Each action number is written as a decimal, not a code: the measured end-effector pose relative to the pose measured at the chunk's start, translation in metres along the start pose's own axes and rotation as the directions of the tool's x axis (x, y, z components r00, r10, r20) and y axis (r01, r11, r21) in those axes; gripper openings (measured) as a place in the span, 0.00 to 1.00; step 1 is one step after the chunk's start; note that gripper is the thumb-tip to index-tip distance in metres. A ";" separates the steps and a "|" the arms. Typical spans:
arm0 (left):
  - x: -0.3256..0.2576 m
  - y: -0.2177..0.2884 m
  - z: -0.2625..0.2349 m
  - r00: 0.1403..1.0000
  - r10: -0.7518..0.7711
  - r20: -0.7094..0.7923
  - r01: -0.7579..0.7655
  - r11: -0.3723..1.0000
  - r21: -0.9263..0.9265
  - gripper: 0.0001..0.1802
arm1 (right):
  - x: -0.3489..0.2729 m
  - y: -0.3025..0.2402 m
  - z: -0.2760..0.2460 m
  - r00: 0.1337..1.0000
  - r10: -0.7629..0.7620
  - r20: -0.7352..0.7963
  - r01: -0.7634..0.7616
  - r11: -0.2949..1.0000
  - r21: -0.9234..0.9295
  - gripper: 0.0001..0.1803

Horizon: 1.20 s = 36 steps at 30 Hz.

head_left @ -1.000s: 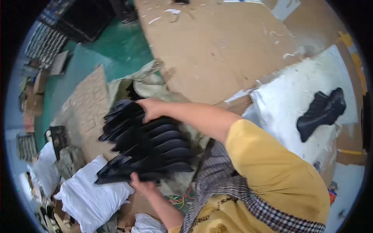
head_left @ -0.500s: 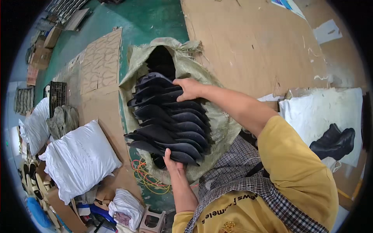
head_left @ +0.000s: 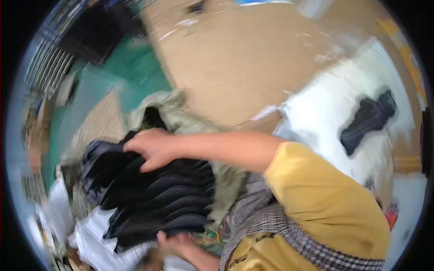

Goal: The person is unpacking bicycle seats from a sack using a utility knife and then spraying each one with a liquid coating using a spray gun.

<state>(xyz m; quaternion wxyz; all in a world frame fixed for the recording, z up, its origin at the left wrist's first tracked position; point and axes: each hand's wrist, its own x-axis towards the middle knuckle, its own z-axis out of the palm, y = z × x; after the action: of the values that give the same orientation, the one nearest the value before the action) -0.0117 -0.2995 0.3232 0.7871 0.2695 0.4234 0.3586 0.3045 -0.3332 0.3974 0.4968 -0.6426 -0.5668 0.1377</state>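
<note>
Handling step; right hand [head_left: 153,147] grips stack of thin, wavy black pieces [head_left: 158,194]; left hand [head_left: 176,241] blurred, grip unclear; shifting likely needs two-ended support.

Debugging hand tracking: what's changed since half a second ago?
The black stacked pieces moved left relative to the sack, overlapping the white package in view. The right hand reaches farther across their far end. No clear release. Unchanged: left hand at near end; dark item on white sheet.
</note>
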 end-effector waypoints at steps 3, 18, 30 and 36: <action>-0.022 0.025 0.058 0.915 -0.208 0.346 0.257 0.961 -0.103 0.38 | -0.022 -0.039 -0.053 0.984 -0.007 -0.175 0.003 1.000 -0.025 0.30; -0.267 -0.218 0.314 -0.023 -0.531 0.847 0.187 0.830 0.525 0.40 | -0.552 -0.310 -0.286 0.279 -0.132 -0.951 -0.712 0.637 -0.297 0.34; -0.594 -0.358 0.354 -0.166 -0.485 0.859 -0.534 0.776 0.336 0.51 | -0.904 -0.258 -0.376 -0.160 0.164 -0.973 -0.019 0.985 0.169 0.34; -0.568 -0.517 0.251 -0.085 -0.672 0.736 -0.866 0.414 0.279 0.61 | -1.068 -0.081 -0.391 -0.429 0.267 -0.863 -0.326 0.845 0.424 0.34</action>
<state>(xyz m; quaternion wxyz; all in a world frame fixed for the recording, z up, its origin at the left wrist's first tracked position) 0.1598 -1.0889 0.3402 0.4563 0.8395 -0.2353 -0.1779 0.2049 -1.4568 0.2320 0.6676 -0.6198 0.2699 -0.3119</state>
